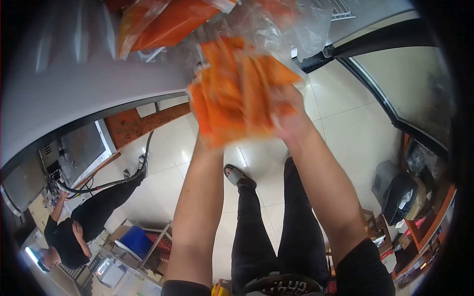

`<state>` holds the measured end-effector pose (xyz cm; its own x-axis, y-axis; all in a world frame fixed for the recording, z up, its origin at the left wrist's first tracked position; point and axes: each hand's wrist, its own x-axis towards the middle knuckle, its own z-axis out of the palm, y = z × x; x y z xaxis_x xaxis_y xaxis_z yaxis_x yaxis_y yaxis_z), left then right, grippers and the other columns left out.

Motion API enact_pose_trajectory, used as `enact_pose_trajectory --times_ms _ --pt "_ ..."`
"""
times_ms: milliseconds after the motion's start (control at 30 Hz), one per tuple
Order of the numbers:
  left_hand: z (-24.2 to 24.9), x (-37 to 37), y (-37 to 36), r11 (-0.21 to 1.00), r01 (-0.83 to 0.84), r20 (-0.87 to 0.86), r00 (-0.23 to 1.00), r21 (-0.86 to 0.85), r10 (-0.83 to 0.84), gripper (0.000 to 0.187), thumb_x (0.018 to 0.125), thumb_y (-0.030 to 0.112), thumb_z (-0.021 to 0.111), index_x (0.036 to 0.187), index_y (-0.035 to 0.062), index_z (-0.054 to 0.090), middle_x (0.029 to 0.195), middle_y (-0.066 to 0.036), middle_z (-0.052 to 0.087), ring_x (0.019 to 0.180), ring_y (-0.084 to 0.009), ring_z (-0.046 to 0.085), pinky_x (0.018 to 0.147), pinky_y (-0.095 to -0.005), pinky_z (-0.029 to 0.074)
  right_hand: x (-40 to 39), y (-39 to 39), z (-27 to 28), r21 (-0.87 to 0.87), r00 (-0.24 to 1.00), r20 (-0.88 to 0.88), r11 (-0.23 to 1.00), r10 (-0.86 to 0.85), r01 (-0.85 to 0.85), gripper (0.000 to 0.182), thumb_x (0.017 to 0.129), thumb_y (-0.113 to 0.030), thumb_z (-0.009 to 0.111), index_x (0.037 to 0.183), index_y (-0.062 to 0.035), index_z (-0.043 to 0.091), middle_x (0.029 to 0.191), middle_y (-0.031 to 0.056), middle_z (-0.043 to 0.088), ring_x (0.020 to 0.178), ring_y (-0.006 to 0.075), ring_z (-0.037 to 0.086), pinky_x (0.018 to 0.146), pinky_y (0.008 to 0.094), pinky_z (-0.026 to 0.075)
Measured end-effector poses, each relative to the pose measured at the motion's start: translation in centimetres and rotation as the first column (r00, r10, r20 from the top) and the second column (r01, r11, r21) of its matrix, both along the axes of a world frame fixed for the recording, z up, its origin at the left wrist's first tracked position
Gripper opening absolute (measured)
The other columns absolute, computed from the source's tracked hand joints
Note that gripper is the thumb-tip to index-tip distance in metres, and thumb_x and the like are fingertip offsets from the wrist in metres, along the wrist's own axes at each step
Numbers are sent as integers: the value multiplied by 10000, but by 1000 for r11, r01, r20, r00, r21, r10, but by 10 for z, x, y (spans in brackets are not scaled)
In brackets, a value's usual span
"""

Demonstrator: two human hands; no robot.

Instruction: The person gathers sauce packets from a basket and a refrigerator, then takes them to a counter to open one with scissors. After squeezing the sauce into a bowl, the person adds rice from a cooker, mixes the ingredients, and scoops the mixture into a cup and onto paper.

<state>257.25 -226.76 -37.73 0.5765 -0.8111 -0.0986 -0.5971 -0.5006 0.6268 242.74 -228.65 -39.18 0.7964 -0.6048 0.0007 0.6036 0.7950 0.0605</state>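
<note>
Both of my hands are raised in front of the open fridge, gripping a bundle of clear plastic packets with orange contents (237, 93), blurred by motion. The left side of the bundle is held by my left hand (194, 109), whose fingers are mostly hidden behind the packets. My right hand (292, 116) is closed around the right side, with its fingers partly covered. Just beyond the bundle are a larger orange bag (173, 24) and crumpled clear plastic bags (276, 32) inside the fridge.
A glass fridge door (405, 89) stands open at the right. At far right is a shelf (432, 222) beside a grey bin with a black bag (395, 190). Another person (69, 232) stands at lower left holding a black hose (118, 182), near a blue container (136, 241).
</note>
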Motion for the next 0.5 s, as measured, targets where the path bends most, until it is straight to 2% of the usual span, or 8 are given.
enact_pose_trajectory --times_ms 100,133,167,200,233,300,433,500 --pt "-20 1 10 925 20 -130 989 -380 -75 273 860 217 685 999 3 589 907 -208 697 878 -355 696 802 -414 537 22 -28 -1 -81 962 -271 996 13 -37 443 864 -125 616 1279 12 547 1201 129 641 1120 263 637 1030 408 494" --pt "-26 0 11 866 12 -167 980 -499 -110 262 857 209 689 992 4 596 900 -202 696 872 -345 696 800 -406 536 17 -37 0 -110 912 -410 993 -16 -32 458 833 -87 670 1260 9 534 1193 129 641 1088 246 645 988 388 516" --pt "-25 -3 10 793 -4 -199 969 -609 -148 251 854 200 693 985 6 603 894 -196 696 866 -335 697 799 -397 535 13 -45 7 -214 833 -545 976 -96 -27 482 817 -69 690 1263 8 523 1188 129 640 1084 236 645 974 372 519" --pt "-24 -7 9 835 -89 -201 979 -544 -27 186 878 160 673 954 -6 636 865 -163 680 804 -278 661 775 -366 511 7 -53 15 -313 731 -657 949 -187 -39 509 801 -51 710 1266 8 511 1183 129 640 1080 226 645 960 357 523" --pt "-25 -10 8 842 -128 -199 980 -524 26 176 893 156 652 945 -11 637 858 -162 675 794 -280 650 763 -371 505 2 -60 20 -405 610 -740 912 -284 -67 538 784 -32 731 1269 8 500 1179 129 640 1076 216 645 946 341 527" --pt "-28 -14 3 851 -210 -190 973 -482 132 173 923 148 612 926 -23 638 844 -161 665 774 -285 627 739 -382 492 -8 -74 18 -575 458 -756 808 -467 -125 603 747 -24 767 1277 8 481 1172 130 639 1071 198 642 925 323 529" --pt "-27 -14 1 818 -170 -127 985 -549 119 172 944 117 563 895 -34 627 826 -165 637 752 -297 596 711 -398 472 -12 -87 11 -750 227 -652 573 -723 -330 669 765 -29 774 1340 -34 431 1205 120 630 1089 204 640 939 326 532" --pt "-25 -17 -1 824 -171 -156 983 -540 102 166 940 107 560 893 -38 624 829 -170 632 767 -306 603 711 -400 472 4 -76 2 -811 168 -565 506 -808 -292 651 758 -62 776 1323 -39 454 1190 125 639 1077 202 641 930 322 526"
